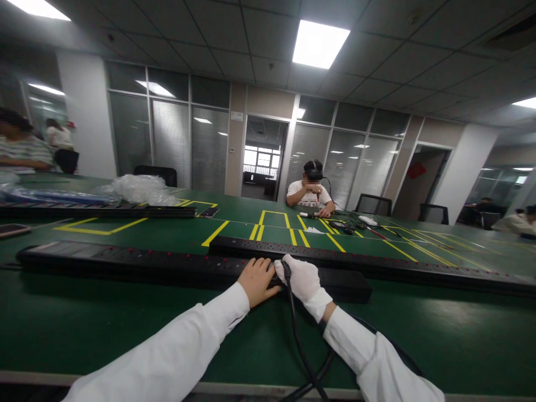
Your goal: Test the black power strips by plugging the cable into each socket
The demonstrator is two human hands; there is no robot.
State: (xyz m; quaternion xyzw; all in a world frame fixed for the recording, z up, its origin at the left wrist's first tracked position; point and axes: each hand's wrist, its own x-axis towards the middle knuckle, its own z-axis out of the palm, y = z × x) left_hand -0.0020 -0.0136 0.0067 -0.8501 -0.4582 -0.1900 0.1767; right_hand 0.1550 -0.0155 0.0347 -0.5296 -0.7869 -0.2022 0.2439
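A long black power strip (142, 263) with a row of small red dots lies across the green table in front of me. My bare left hand (256, 282) is closed over its middle, fingers across the top and thumb at the near side. Beside it, my right hand (302, 280), in a white glove, grips the end of a thick black power cord (295, 329) against the strip. The cord's plug end is hidden by the glove, so I cannot tell whether it sits in an outlet. The cord hangs down toward the table's near edge.
A second long power strip (419, 271) lies just behind, stretching right. At the left are more black strips (96, 211), clear plastic wrap (144, 190) and a phone (14, 230). Yellow tape (215, 233) marks the table. A person in a headset (312, 190) sits opposite, near cables.
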